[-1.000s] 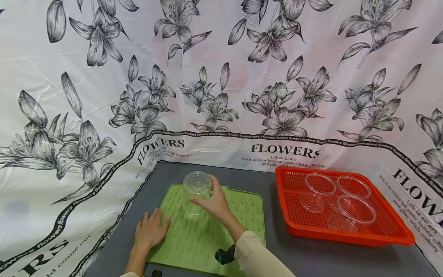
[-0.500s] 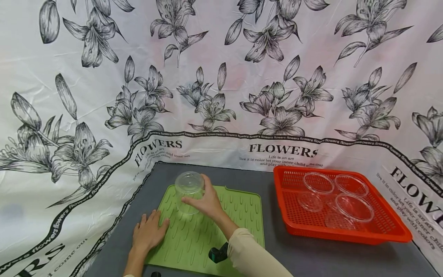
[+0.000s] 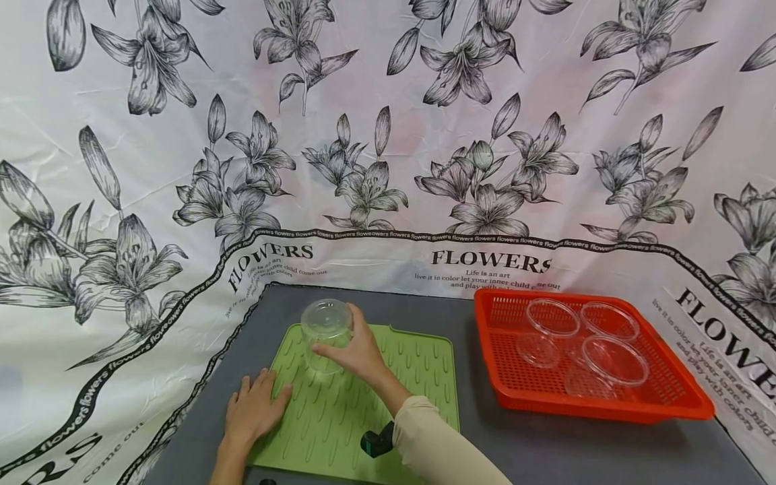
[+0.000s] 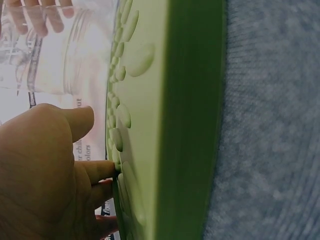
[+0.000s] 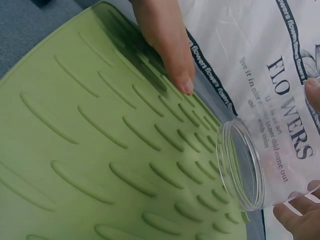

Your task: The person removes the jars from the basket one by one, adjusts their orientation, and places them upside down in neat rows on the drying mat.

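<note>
A clear plastic jar (image 3: 323, 337) is held upside down over the far left part of the green ridged mat (image 3: 358, 424). My right hand (image 3: 358, 349) grips its side from the right, thumb toward me. In the right wrist view the jar's threaded mouth (image 5: 240, 165) faces the mat, and fingertips (image 5: 290, 220) show around its wall. My left hand (image 3: 254, 409) lies with fingers spread at the mat's left edge. In the left wrist view, the left hand's (image 4: 40, 165) fingertips meet the mat's rim.
A red plastic basket (image 3: 594, 409) stands on the grey table (image 3: 515, 451) to the right, holding three clear jars with their mouths up, one of them a near jar (image 3: 613, 364). A flower-printed white curtain (image 3: 388, 168) hangs behind and on the left.
My right hand has carried the jar slightly left over the mat. The left hand keeps its place at the mat's edge. The head view has turned a little to the right.
</note>
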Tool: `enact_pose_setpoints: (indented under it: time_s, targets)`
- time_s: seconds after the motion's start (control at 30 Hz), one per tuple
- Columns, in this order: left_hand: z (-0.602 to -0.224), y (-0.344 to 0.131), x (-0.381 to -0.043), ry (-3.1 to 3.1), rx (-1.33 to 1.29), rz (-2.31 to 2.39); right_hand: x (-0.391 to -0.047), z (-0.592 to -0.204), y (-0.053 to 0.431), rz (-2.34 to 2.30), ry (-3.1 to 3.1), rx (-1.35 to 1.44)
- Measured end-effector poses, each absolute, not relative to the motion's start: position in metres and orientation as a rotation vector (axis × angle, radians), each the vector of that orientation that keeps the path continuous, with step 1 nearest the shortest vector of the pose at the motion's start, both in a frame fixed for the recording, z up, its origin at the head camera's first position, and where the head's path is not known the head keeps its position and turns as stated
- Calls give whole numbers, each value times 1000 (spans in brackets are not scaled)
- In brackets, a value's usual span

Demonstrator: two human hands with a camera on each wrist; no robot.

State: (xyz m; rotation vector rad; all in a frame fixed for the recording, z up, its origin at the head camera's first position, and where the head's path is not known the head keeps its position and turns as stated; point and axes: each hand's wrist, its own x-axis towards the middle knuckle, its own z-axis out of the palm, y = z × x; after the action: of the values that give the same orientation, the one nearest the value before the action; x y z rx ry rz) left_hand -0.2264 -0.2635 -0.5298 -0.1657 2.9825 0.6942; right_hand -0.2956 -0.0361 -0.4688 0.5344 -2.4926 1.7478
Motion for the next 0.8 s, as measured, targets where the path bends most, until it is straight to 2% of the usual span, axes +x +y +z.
enact_pose_setpoints:
  time_s: [0.8]
  targets:
    - [-532, -267, -229, 2942, -177, 743, -306, -474, -51, 1715, -2526, 529]
